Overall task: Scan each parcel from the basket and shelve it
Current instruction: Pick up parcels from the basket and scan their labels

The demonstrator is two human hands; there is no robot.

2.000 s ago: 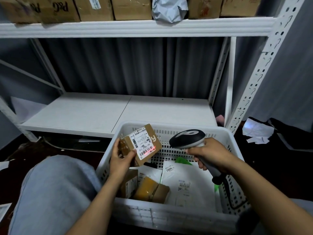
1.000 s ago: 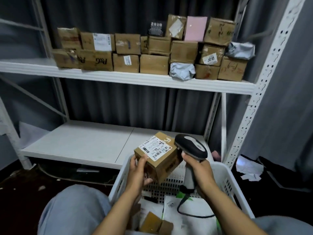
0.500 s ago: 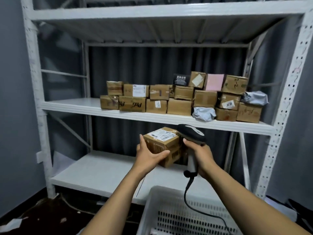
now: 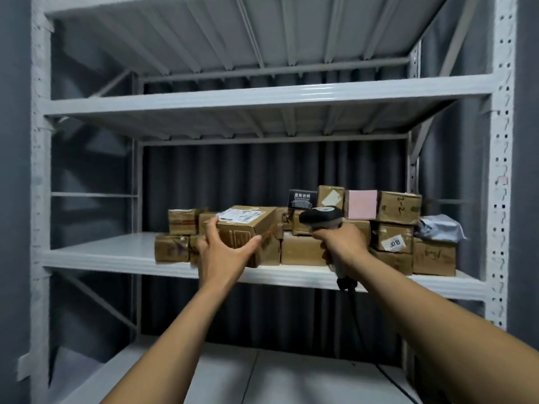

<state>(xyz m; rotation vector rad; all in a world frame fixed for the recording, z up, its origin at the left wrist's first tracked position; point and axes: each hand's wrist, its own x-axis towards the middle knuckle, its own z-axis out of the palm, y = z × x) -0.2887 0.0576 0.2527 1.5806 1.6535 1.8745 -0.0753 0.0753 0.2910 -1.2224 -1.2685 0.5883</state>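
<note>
Roughly at frame centre, the left hand (image 4: 224, 252) grasps a labelled cardboard parcel (image 4: 248, 228) by its near end, level with the boxes (image 4: 396, 211) stacked on the middle shelf (image 4: 116, 252). Just right, the right hand (image 4: 341, 243) grips the scanner (image 4: 320, 218).

White painted metal shelf (image 4: 116, 252) glossy; brown matt cardboard parcel (image 4: 250, 228) with white paper label; grey crinkled plastic mailer (image 4: 440, 228) (slight sheen); black smooth plastic scanner (image 4: 320, 217).

Brown labelled parcel (image 4: 248, 228), tilted, at shelf (image 4: 122, 255) front
</note>
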